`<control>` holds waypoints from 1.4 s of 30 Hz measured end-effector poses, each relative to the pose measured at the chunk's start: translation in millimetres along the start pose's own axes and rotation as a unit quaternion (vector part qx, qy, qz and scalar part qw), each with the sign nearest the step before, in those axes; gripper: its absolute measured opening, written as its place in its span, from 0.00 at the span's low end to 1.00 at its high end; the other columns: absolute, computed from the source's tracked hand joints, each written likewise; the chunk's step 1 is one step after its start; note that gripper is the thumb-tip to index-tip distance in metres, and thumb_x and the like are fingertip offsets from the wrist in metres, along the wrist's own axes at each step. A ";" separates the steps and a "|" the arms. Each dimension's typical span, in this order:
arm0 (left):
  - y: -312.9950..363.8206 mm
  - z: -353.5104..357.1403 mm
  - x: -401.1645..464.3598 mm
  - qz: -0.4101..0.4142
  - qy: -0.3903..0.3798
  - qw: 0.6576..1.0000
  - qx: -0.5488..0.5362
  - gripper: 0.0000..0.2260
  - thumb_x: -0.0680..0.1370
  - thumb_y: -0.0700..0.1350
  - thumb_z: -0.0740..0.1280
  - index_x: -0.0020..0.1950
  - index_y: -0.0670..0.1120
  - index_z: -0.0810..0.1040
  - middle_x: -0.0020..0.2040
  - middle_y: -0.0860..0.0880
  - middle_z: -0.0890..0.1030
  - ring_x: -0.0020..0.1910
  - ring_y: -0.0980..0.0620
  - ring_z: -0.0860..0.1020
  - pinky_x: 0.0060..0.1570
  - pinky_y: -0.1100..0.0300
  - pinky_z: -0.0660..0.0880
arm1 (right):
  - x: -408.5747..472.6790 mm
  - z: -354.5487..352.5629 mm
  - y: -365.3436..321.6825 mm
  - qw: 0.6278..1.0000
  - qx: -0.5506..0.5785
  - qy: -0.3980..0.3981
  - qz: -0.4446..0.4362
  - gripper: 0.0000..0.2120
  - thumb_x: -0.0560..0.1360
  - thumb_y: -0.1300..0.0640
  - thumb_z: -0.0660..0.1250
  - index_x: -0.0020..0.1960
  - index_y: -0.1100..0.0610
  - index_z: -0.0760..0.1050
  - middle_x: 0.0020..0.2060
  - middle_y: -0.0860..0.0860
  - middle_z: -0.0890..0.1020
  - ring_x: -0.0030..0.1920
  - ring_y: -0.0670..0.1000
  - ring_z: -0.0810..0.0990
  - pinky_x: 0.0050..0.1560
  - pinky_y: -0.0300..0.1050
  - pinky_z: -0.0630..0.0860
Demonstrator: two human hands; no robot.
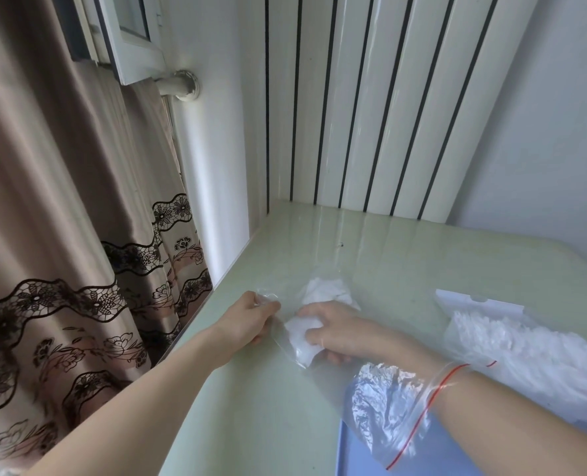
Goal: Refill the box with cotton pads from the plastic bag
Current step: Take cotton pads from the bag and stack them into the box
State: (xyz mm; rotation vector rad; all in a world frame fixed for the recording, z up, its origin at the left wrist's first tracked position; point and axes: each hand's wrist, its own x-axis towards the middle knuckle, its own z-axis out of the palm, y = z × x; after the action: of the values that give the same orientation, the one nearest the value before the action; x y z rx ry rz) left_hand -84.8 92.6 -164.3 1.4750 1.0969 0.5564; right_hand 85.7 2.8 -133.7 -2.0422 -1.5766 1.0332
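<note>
A clear zip plastic bag (384, 407) with a red seal line lies on the pale green table (257, 424), and my right forearm is inside it. Deep in the bag, my right hand (340, 333) grips a bunch of white cotton pads (302, 334). More white cotton pads (326, 292) sit further in, toward the bag's closed end. My left hand (250, 319) pinches the bag's far corner (268, 298) against the table. A light blue box (357, 458) shows at the bottom edge, partly under the bag's mouth.
A second clear bag (525, 348) full of white cotton pads, with a white header card (481, 304), lies at the right. A white ribbed radiator (371, 104) stands behind the table. A brown curtain (61, 235) hangs at the left beside the table edge.
</note>
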 end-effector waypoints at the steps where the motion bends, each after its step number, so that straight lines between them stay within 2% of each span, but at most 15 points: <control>1: -1.4 0.7 1.5 0.005 0.010 1.000 0.011 0.07 0.80 0.44 0.64 0.46 0.44 0.68 0.36 0.44 0.71 0.29 0.50 0.65 0.30 0.60 0.63 | -1.5 -1.3 0.5 1.000 -0.012 0.002 -0.002 0.26 0.73 0.57 0.63 0.70 0.41 0.70 0.24 0.47 0.77 0.20 0.43 0.75 0.26 0.35 0.71; 7: -10.5 1.7 9.5 0.006 0.052 0.998 0.022 0.05 0.78 0.44 0.63 0.49 0.44 0.69 0.28 0.51 0.75 0.27 0.50 0.68 0.33 0.57 0.67 | -15.5 -7.2 8.8 0.999 -0.023 -0.032 -0.013 0.17 0.74 0.59 0.65 0.62 0.50 0.75 0.30 0.46 0.76 0.19 0.38 0.74 0.29 0.35 0.71; 9: -10.7 2.6 9.8 0.008 0.057 0.998 0.022 0.05 0.78 0.43 0.63 0.48 0.43 0.69 0.28 0.51 0.76 0.27 0.50 0.69 0.33 0.57 0.67 | -20.7 -9.8 17.2 0.999 -0.011 -0.045 -0.025 0.15 0.75 0.62 0.68 0.60 0.53 0.78 0.36 0.45 0.77 0.25 0.34 0.76 0.29 0.29 0.69; 12: -9.1 4.8 7.9 0.009 0.062 0.998 0.021 0.04 0.79 0.43 0.63 0.48 0.43 0.69 0.31 0.49 0.77 0.28 0.50 0.69 0.31 0.59 0.67 | -24.5 -16.8 33.2 0.998 0.022 -0.041 -0.038 0.16 0.74 0.59 0.72 0.60 0.51 0.75 0.49 0.45 0.78 0.39 0.34 0.78 0.38 0.29 0.69; 15: -6.9 6.4 4.9 0.012 0.061 0.998 0.027 0.04 0.79 0.42 0.63 0.48 0.43 0.70 0.33 0.49 0.77 0.29 0.51 0.69 0.29 0.60 0.67 | -27.5 -18.9 38.9 0.999 0.026 0.000 -0.040 0.15 0.74 0.54 0.74 0.58 0.52 0.74 0.47 0.44 0.78 0.40 0.36 0.77 0.40 0.32 0.71; 20: -7.0 6.9 4.6 0.007 0.062 0.998 0.030 0.05 0.78 0.43 0.64 0.49 0.43 0.70 0.33 0.50 0.78 0.30 0.50 0.70 0.30 0.60 0.68 | -27.4 -14.0 29.2 0.996 0.049 0.031 -0.061 0.11 0.76 0.61 0.68 0.49 0.71 0.76 0.36 0.55 0.76 0.25 0.41 0.73 0.32 0.39 0.70; 22: -7.0 6.6 4.5 0.005 0.064 0.998 0.030 0.04 0.78 0.43 0.64 0.49 0.43 0.70 0.33 0.50 0.78 0.30 0.50 0.70 0.29 0.61 0.67 | -22.7 -10.5 24.9 0.996 0.033 0.049 -0.060 0.13 0.75 0.60 0.69 0.39 0.69 0.72 0.33 0.54 0.71 0.28 0.46 0.70 0.33 0.43 0.66; 24: -6.7 6.3 4.4 0.006 0.064 0.997 0.032 0.04 0.78 0.43 0.63 0.49 0.43 0.71 0.33 0.50 0.78 0.30 0.50 0.70 0.29 0.61 0.67 | -15.5 -5.1 23.8 0.996 -0.006 0.065 -0.062 0.18 0.75 0.57 0.70 0.32 0.58 0.66 0.29 0.51 0.66 0.30 0.46 0.66 0.33 0.42 0.61; 26: -6.3 6.5 4.3 0.006 0.065 0.997 0.033 0.04 0.78 0.43 0.63 0.50 0.43 0.71 0.34 0.50 0.79 0.30 0.50 0.70 0.29 0.61 0.67 | -12.2 -0.4 21.8 0.995 -0.058 0.060 -0.062 0.14 0.74 0.55 0.71 0.34 0.55 0.68 0.30 0.48 0.68 0.31 0.45 0.67 0.31 0.37 0.61; 29: -6.0 6.3 4.1 0.003 0.066 0.997 0.033 0.04 0.78 0.43 0.63 0.50 0.43 0.71 0.36 0.48 0.79 0.30 0.50 0.70 0.29 0.61 0.67 | -12.6 1.0 20.6 0.996 -0.064 0.033 -0.059 0.07 0.73 0.56 0.71 0.40 0.54 0.74 0.30 0.45 0.70 0.31 0.40 0.68 0.30 0.31 0.65; 33: -5.6 6.5 4.1 0.001 0.067 0.997 0.030 0.04 0.78 0.43 0.64 0.49 0.43 0.71 0.36 0.47 0.79 0.29 0.49 0.70 0.29 0.61 0.67 | -14.1 -0.1 18.9 0.996 -0.057 0.045 -0.050 0.13 0.73 0.56 0.72 0.34 0.50 0.71 0.30 0.44 0.71 0.30 0.39 0.69 0.28 0.28 0.65; 35: -5.9 6.5 4.0 -0.001 0.067 0.997 0.034 0.04 0.78 0.43 0.64 0.49 0.43 0.72 0.36 0.46 0.79 0.30 0.49 0.70 0.30 0.60 0.67 | -14.8 1.6 19.7 0.994 -0.078 0.068 -0.045 0.08 0.71 0.52 0.73 0.45 0.51 0.75 0.38 0.44 0.74 0.37 0.41 0.72 0.32 0.29 0.67; 37: -6.3 6.4 4.7 -0.002 0.068 0.997 0.035 0.05 0.78 0.43 0.64 0.49 0.43 0.72 0.36 0.46 0.80 0.30 0.48 0.70 0.30 0.60 0.67 | -13.9 2.4 20.9 0.992 -0.095 0.077 -0.037 0.20 0.71 0.49 0.74 0.59 0.53 0.75 0.51 0.47 0.77 0.47 0.44 0.74 0.40 0.33 0.66; 39: -5.9 6.8 5.0 -0.001 0.069 0.997 0.039 0.05 0.78 0.43 0.64 0.50 0.43 0.71 0.35 0.47 0.80 0.30 0.49 0.71 0.29 0.61 0.67 | -14.2 0.7 19.5 0.992 -0.089 0.081 -0.031 0.24 0.70 0.50 0.75 0.64 0.53 0.74 0.58 0.49 0.77 0.52 0.45 0.74 0.46 0.35 0.66; 42: -4.8 7.2 4.9 -0.001 0.068 0.997 0.039 0.05 0.78 0.43 0.64 0.50 0.42 0.71 0.36 0.47 0.80 0.30 0.49 0.71 0.29 0.61 0.67 | -15.1 -1.3 17.3 0.998 -0.029 0.047 0.000 0.23 0.68 0.55 0.77 0.61 0.56 0.77 0.53 0.50 0.78 0.51 0.47 0.78 0.39 0.34 0.69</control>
State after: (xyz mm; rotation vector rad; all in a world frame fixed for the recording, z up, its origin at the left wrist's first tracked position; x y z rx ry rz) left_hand -78.1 92.7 -171.7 1.5204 1.2379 0.6256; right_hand 96.6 -16.6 -139.4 -2.0954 -1.5765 0.8875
